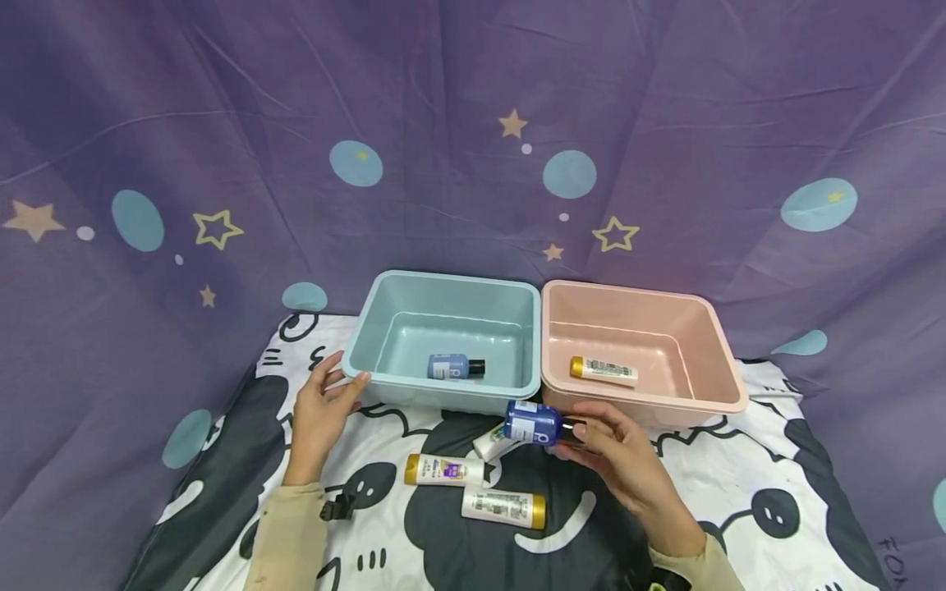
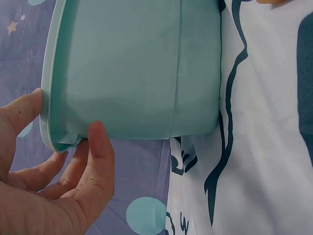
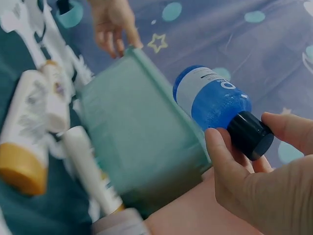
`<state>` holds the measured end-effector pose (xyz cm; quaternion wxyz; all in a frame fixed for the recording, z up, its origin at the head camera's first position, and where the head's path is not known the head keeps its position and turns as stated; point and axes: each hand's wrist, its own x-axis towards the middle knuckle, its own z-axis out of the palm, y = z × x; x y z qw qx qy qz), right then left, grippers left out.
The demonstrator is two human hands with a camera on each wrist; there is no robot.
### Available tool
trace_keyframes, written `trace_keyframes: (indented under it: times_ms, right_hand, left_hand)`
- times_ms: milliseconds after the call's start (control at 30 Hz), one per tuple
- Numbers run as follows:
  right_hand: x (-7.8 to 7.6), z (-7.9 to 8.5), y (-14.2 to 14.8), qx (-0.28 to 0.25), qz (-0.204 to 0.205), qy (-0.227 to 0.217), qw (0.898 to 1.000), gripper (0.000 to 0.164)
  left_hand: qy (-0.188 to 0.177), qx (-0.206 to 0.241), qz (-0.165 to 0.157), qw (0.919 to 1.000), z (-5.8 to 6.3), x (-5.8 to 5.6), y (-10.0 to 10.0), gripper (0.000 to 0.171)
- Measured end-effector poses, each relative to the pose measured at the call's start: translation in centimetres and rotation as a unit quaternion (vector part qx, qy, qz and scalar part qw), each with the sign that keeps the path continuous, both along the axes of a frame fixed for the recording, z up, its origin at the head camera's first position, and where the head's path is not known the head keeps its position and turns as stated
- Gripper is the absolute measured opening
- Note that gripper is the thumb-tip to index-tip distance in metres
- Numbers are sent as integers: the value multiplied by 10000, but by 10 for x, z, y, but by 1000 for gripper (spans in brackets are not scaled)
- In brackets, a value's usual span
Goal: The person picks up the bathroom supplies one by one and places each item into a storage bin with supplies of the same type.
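The right hand point(image 1: 624, 460) pinches one dark blue bottle point(image 1: 530, 423) near the front right corner of the turquoise bin point(image 1: 458, 308); the left hand point(image 1: 323, 410) grips that bin's front left corner. The right wrist view reveals the bottle's black cap point(image 3: 250, 136) between thumb and fingers. Only the head view shows one small blue bottle point(image 1: 447, 367) inside the turquoise bin, one white tube point(image 1: 608, 372) inside the pink bin point(image 1: 628, 308) to its right. Three other tubes point(image 1: 497, 506) lie before it.

Deep-blue black-capped bottle point(image 1: 534, 423), white-labelled, held sideways near front of teal bin point(image 1: 436, 396); bin upright, open-topped.
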<state>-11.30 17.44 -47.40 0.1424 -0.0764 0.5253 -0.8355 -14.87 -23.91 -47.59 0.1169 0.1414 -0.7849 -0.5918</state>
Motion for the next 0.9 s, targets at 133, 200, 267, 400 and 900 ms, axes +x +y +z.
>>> trace_keyframes:
  times_ms: [133,200,267,400,900]
  right_hand:
    - [-10,20,-5,-141,65,165,9997,30]
    - [-17,30,-8,-252,111,269,9993,30]
    - [-24,39,-11,-379,163,337,9986,30]
    - [-42,58,-20,-484,173,350,9981,28]
    - [-144,104,-75,76,-176,-421,9989,36]
  left_hand:
    - [-24,24,-13,10000,0,0,0,73]
    - [-39,34,-17,10000,0,0,0,73]
    - [-43,36,-26,10000,0,0,0,73]
    - [-19,15,-34,10000,0,0,0,74]
    - [40,2,8,10000,-1,-1,0,71]
